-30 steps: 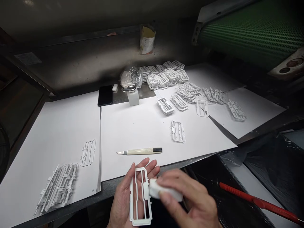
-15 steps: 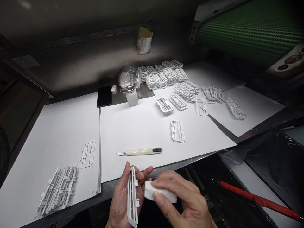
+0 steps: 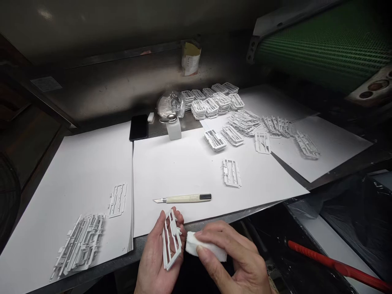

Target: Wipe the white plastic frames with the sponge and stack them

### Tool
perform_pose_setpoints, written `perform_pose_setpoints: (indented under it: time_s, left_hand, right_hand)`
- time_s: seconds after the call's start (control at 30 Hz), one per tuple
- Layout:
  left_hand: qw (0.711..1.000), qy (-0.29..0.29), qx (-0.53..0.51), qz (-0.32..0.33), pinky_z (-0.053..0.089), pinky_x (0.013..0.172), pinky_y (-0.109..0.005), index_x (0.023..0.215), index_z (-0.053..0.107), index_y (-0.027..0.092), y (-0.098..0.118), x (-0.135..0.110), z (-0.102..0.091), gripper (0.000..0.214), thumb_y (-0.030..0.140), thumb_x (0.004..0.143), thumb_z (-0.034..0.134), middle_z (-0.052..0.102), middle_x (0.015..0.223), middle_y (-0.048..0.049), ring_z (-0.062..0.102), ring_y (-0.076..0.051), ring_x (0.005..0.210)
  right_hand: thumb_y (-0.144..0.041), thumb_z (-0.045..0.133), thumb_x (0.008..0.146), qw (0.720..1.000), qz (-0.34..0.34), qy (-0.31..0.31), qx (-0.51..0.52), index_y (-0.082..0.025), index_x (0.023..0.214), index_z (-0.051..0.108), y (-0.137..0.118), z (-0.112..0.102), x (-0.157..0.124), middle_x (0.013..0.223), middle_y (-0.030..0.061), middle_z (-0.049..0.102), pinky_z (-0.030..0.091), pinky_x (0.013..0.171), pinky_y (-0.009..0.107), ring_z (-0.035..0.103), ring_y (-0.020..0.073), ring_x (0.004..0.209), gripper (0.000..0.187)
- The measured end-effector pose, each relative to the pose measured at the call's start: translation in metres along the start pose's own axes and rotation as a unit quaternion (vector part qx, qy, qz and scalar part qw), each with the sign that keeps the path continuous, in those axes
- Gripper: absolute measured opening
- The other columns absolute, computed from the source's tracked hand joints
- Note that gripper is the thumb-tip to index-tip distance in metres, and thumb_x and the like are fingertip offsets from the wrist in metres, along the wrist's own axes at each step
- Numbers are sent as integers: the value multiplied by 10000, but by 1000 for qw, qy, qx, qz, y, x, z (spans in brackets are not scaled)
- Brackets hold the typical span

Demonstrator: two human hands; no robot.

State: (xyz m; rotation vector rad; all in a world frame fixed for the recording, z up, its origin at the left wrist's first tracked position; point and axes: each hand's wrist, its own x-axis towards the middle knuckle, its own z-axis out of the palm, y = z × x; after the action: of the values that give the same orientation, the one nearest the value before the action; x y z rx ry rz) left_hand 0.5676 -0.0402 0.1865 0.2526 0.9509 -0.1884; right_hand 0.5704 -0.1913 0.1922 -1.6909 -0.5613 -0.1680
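My left hand (image 3: 154, 257) holds a white plastic frame (image 3: 170, 241) tilted on edge at the table's near edge. My right hand (image 3: 235, 261) pinches a folded white cloth pad (image 3: 203, 250) whose left end touches the frame's right side. Just beyond them a cream utility knife (image 3: 183, 199) lies on the white paper (image 3: 183, 167), blade pointing left.
A pile of white frames (image 3: 80, 243) and one single frame (image 3: 118, 199) lie at the left. One frame (image 3: 232, 172) lies mid-table; several stacks (image 3: 220, 104) sit at the back right. A white dispenser bottle (image 3: 173, 126), black phone (image 3: 139, 127), green conveyor (image 3: 324, 41) and red tool (image 3: 333, 265) are around.
The frame has turned in my left hand from flat, to edge-on, to tilted now. The pad has stayed against its right side.
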Motion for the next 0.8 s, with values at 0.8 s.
perform_pose_setpoints:
  time_s: [0.8]
  left_hand:
    - [723, -65, 521, 449, 462, 856, -219, 897, 758, 342, -4, -10, -16, 159, 273, 788, 664, 743, 931, 24, 657, -154, 921]
  right_hand:
    - [-94, 619, 847, 996, 24, 51, -69, -220, 1035, 665, 14, -13, -2, 910, 19, 654, 531, 729, 213, 650, 152, 825, 231]
